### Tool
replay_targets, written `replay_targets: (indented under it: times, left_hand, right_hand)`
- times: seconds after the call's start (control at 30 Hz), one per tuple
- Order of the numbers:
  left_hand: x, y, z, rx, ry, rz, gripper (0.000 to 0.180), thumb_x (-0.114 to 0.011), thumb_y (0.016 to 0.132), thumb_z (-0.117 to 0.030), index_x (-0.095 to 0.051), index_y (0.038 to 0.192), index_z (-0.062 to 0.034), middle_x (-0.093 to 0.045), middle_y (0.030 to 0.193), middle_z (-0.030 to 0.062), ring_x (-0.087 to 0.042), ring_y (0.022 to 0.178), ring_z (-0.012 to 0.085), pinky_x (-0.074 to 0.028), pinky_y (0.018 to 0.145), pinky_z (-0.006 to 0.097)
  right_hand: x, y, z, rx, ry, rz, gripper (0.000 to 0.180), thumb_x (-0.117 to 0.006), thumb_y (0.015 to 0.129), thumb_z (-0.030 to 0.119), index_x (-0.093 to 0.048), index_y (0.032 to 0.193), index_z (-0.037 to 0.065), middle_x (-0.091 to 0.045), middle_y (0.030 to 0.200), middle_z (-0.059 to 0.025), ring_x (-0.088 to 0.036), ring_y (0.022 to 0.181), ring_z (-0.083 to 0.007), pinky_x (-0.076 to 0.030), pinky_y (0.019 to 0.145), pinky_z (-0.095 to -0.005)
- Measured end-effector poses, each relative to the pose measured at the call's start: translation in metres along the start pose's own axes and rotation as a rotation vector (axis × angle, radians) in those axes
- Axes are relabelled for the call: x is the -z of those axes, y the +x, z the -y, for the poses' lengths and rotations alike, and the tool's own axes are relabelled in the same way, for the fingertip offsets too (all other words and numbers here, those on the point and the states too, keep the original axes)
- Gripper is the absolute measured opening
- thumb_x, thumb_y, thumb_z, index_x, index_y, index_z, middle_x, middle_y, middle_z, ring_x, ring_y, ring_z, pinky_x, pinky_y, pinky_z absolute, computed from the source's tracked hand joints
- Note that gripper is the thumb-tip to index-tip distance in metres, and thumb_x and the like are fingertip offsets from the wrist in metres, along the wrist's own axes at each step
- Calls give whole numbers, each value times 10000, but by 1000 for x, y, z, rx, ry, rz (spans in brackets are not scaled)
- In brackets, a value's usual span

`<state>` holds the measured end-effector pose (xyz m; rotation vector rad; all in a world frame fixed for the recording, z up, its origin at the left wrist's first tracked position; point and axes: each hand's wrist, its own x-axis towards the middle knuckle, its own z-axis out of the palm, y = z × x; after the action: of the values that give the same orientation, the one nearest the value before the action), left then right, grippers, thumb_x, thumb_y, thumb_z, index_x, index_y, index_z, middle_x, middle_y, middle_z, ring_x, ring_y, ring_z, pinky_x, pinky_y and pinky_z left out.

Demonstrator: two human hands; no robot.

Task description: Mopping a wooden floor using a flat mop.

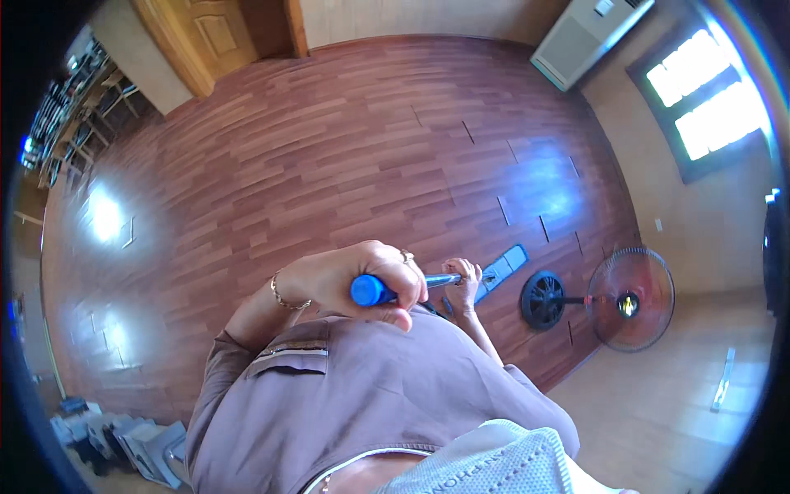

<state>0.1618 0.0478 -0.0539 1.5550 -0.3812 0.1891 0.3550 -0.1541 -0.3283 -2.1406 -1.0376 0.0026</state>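
Note:
A flat mop slants down to the right in front of my body. My left hand [358, 267] is wrapped round the top of its pole, and the blue end cap [368, 291] sticks out past the thumb side. Farther down the silvery pole [441, 281], my right hand [467, 286] closes round it. Beyond the right hand, the blue rectangular mop head [504, 270] lies on the wood-plank floor [354, 156]. Part of the mop head's near end is hidden behind my right hand and arm.
Right of the mop head stands a fan with a round black base [543, 300] and a caged head [630, 300]. A white floor-standing air conditioner [576, 49] is at the far right wall, near a window [699, 95]. Chairs [86, 123] and a wooden door [216, 37] are far left.

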Motion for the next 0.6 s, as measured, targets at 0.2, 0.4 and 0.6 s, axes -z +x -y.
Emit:
replay_targets:
  times: [0.2, 0.4, 0.6]
  left_hand:
    - [8, 37, 43, 29, 95, -13, 213, -778, 791, -140, -590, 766, -44, -643, 801, 75, -611, 944, 260, -482, 854, 411]
    - [16, 58, 94, 62, 205, -152, 223, -774, 782, -124, -563, 762, -51, -624, 800, 71, -599, 954, 273, -461, 851, 404]
    - [10, 45, 104, 77, 326, -321, 251, -778, 732, -52, -531, 773, -51, -616, 776, 69, -599, 845, 276, -466, 886, 419]
  right_hand:
    - [-14, 80, -66, -51, -40, 121, 165, -711, 761, 236, -652, 911, 202, -621, 1075, -21, -533, 1104, -270, -362, 931, -462]
    - [-48, 174, -102, -132, -196, 397, 410, -773, 720, 332, -595, 1079, 240, -566, 1206, -30, -465, 1206, -305, -395, 897, -540]
    - [-155, 240, -152, -21, 229, 640, 343, -757, 722, 279, -605, 1011, 173, -608, 1094, -74, -560, 1070, -327, -470, 823, -495]
